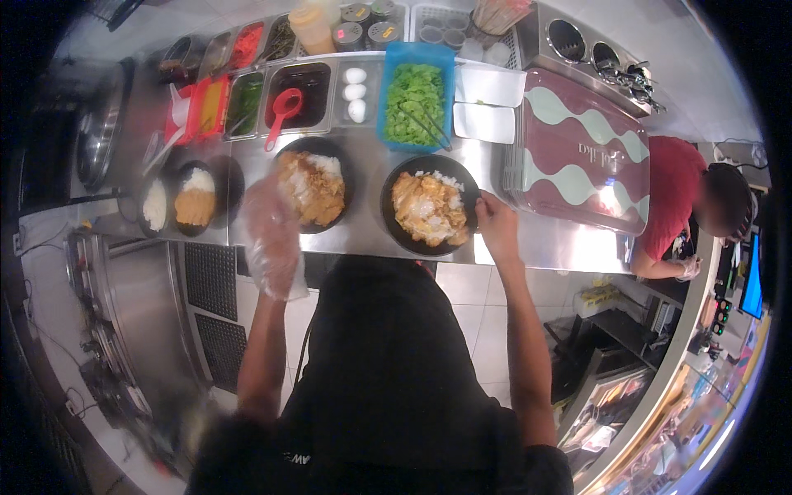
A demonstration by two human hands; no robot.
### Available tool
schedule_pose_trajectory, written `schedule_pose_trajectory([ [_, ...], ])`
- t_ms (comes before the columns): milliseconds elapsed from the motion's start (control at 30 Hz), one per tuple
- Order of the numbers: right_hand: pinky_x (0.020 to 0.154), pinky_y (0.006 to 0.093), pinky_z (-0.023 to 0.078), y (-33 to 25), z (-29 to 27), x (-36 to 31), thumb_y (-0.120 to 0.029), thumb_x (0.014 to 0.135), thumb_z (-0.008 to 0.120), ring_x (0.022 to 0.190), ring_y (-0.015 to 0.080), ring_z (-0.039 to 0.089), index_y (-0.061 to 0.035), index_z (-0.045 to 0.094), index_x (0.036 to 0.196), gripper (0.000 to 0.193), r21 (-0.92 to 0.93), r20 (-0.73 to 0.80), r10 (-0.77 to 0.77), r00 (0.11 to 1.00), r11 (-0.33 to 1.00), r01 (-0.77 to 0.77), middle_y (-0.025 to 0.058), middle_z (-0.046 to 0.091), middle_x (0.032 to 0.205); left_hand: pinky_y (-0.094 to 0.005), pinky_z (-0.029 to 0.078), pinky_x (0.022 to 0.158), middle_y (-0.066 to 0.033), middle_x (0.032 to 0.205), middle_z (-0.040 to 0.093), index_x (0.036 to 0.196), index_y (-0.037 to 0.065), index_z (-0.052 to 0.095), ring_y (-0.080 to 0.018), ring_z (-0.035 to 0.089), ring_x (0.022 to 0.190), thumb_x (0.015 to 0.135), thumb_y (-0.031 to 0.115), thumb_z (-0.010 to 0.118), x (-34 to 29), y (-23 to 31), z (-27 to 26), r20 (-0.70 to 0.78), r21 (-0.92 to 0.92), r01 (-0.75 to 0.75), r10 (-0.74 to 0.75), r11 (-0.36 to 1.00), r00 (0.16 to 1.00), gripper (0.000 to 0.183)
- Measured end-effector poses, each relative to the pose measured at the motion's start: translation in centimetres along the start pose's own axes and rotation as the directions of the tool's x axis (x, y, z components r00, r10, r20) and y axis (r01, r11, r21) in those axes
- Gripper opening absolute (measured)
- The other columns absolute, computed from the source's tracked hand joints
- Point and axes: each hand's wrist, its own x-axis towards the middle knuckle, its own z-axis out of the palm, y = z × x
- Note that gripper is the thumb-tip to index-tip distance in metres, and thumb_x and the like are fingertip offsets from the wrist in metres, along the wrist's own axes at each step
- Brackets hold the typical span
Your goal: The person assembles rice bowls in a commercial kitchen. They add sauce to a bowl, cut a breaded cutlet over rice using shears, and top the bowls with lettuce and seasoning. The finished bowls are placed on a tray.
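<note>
Right black plate (401, 238): on bench (569, 247), rice (453, 198) and saucy topping (422, 213) laid, filling apparently complete; right hand (495, 221) pinches its rim. Middle black plate (309, 145): likewise filled; gloved left hand (275, 227) at its left edge, blurred, grip cannot be told. Greens (412, 95): in blue tub (419, 54), none visible on either plate.

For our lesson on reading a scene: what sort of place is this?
Most likely a restaurant's food-prep kitchen: a steel counter, dark bowls of rice, and a blue tub of leafy greens.
</note>
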Motion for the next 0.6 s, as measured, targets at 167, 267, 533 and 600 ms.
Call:
schedule_pose_trajectory([
  [167, 0.060, 0.0279, 0.057, 0.5, -1.0, -0.2, -0.024, 0.104, 0.056, 0.072, 0.0148, 0.069, 0.0048, 0.066, 0.127, 0.038, 0.179, 0.059, 0.193, 0.979, 0.963, -0.201, 0.0129, 0.074, 0.097, -0.0443, 0.052, 0.098, -0.0169, 0.135, 0.060, 0.133, 0.016, 0.064, -0.0338, 0.063, 0.116, 0.088, 0.006, 0.061, 9.8, 9.4, 8.3, 0.390, -0.076, -0.526, 0.511, 0.847, 0.766, 0.047],
  [267, 0.063, 0.0289, 0.059, 2.8, -1.1, -1.1, -0.024, 0.106, 0.054, 0.080, 0.0164, 0.071, 0.0055, 0.061, 0.133, 0.041, 0.327, 0.026, 0.203, 0.979, 0.924, -0.200, 0.0137, 0.073, 0.107, -0.0466, 0.051, 0.100, -0.0154, 0.140, 0.059, 0.135, 0.020, 0.062, -0.0345, 0.062, 0.118, 0.086, 0.007, 0.061, 12.0, 9.0, 14.2, 0.443, -0.150, -0.766, 0.735, 0.625, 0.514, 0.051],
  [533, 0.071, 0.0297, 0.057, 4.1, -4.2, -10.1, -0.025, 0.107, 0.052, 0.093, 0.0196, 0.070, 0.0048, 0.061, 0.132, 0.040, 0.530, -0.217, 0.420, 0.881, 0.809, -0.255, 0.0141, 0.071, 0.114, -0.0417, 0.054, 0.088, -0.0112, 0.109, 0.067, 0.112, 0.010, 0.062, -0.0306, 0.066, 0.102, 0.089, 0.010, 0.060, 19.0, 4.8, 13.9, 0.438, 0.014, -0.717, 0.640, 0.697, 0.631, 0.024],
  [600, 0.067, 0.0294, 0.057, 3.6, -4.5, -11.1, -0.024, 0.106, 0.053, 0.089, 0.0202, 0.070, 0.0046, 0.064, 0.128, 0.037, 0.503, -0.280, 0.424, 0.861, 0.829, -0.244, 0.0121, 0.071, 0.110, -0.0416, 0.054, 0.086, -0.0117, 0.105, 0.067, 0.110, 0.008, 0.061, -0.0312, 0.066, 0.099, 0.091, 0.011, 0.060, 19.5, 1.6, 13.8, 0.403, -0.121, -0.626, 0.614, 0.771, 0.679, 0.019],
])
